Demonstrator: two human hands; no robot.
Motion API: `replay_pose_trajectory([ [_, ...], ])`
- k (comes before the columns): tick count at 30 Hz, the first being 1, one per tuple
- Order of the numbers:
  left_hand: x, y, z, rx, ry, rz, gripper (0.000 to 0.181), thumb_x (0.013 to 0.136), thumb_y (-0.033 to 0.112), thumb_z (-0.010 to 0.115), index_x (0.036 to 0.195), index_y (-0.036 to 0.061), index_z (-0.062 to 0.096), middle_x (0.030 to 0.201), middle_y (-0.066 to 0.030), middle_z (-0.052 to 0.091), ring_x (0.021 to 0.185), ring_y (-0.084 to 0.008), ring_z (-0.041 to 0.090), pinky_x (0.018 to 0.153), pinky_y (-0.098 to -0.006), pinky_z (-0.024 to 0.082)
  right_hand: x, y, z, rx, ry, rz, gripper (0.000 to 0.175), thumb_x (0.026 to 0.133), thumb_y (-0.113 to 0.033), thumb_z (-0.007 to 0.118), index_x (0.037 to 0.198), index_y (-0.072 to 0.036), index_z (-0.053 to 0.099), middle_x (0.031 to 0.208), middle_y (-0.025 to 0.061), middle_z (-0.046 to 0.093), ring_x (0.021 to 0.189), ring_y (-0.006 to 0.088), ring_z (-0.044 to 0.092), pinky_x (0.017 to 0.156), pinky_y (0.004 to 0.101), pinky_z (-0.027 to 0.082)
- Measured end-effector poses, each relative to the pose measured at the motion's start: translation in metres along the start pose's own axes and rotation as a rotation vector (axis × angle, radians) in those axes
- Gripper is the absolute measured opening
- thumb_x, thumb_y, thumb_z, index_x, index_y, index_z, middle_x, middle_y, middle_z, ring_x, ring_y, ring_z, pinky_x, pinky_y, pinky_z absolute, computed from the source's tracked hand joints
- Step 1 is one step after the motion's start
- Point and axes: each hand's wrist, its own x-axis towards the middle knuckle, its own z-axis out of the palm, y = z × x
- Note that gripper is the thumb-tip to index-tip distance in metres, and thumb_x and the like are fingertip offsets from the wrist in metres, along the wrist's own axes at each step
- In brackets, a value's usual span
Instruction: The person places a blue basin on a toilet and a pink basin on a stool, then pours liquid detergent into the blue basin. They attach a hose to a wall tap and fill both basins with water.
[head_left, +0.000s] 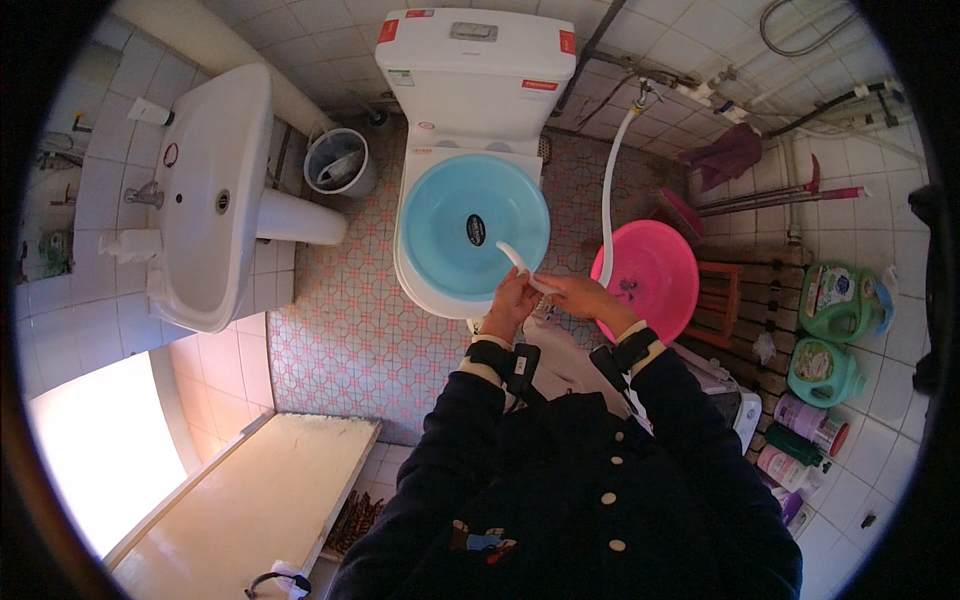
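My left hand (513, 301) grips a white flexible hose (613, 187) just behind its free end. My right hand (589, 300) holds the same hose a little farther back, close beside the left. The hose end points over the near right part of a light blue plastic basin (442, 247), which rests on the toilet (409, 289). No water shows at the hose's mouth. A dark oval sticker (475, 229) is in the basin. From a wall tap (643, 94) the hose runs down past the rim of a pink basin (667, 277) and behind my right hand.
At left are a pedestal washbasin (214, 150) and a bucket (358, 161) holding something. Along the right wall stand detergent bottles (829, 371), long-handled tools (772, 201) and a reddish-brown stool (716, 304). A pale door (247, 495) stands at lower left.
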Motion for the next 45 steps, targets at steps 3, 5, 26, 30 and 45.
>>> replay_pose_trajectory([
  [3, -0.002, 0.001, 0.003, -0.015, 0.072, 0.039, 0.055, 0.086, 0.005, 0.048, 0.132, 0.0110, 0.018, 0.100, -0.0105, 0.048, 0.089, -0.0254, 0.053, 0.075, -0.0454, 0.048, 0.003, -0.003, -0.001, 0.060, -0.040, 0.047, 0.049, 0.082, -0.028, 0.051, 0.129, -0.031, 0.037, 0.107, 0.0180, 0.055, 0.094, 0.0313, 0.056, 0.078, 0.0418, 0.045],
  [5, -0.004, 0.002, 0.005, 0.029, 0.070, 0.062, 0.030, 0.087, 0.009, 0.046, 0.114, 0.0083, 0.033, 0.097, -0.0091, 0.049, 0.088, -0.0244, 0.053, 0.078, -0.0426, 0.047, 0.005, -0.005, -0.002, 0.016, -0.035, 0.039, 0.048, 0.082, -0.029, 0.051, 0.129, -0.031, 0.037, 0.106, 0.0192, 0.055, 0.094, 0.0319, 0.056, 0.078, 0.0415, 0.045],
  [26, -0.013, 0.008, 0.009, 0.042, 0.025, 0.094, 0.021, 0.087, 0.009, 0.047, 0.106, 0.0065, 0.040, 0.093, -0.0080, 0.050, 0.088, -0.0228, 0.053, 0.080, -0.0397, 0.048, 0.008, -0.009, 0.002, 0.011, 0.003, 0.030, 0.049, 0.083, -0.028, 0.051, 0.129, -0.032, 0.035, 0.107, 0.0178, 0.055, 0.094, 0.0308, 0.056, 0.078, 0.0395, 0.045],
  [30, -0.006, 0.008, 0.003, -0.037, -0.002, 0.043, 0.054, 0.087, 0.005, 0.048, 0.132, 0.0105, 0.019, 0.098, -0.0112, 0.049, 0.091, -0.0264, 0.054, 0.078, -0.0457, 0.048, 0.005, -0.008, 0.000, 0.026, -0.001, 0.033, 0.048, 0.083, -0.030, 0.050, 0.129, -0.032, 0.036, 0.108, 0.0178, 0.055, 0.094, 0.0313, 0.056, 0.079, 0.0400, 0.045],
  [45, 0.000, -0.004, 0.004, -0.007, -0.007, 0.021, 0.059, 0.087, 0.007, 0.047, 0.136, 0.0138, 0.014, 0.102, -0.0116, 0.049, 0.090, -0.0260, 0.054, 0.078, -0.0452, 0.047, -0.009, -0.012, -0.007, 0.026, 0.035, 0.021, 0.048, 0.084, -0.027, 0.052, 0.130, -0.024, 0.038, 0.100, 0.0164, 0.059, 0.087, 0.0282, 0.059, 0.074, 0.0355, 0.045],
])
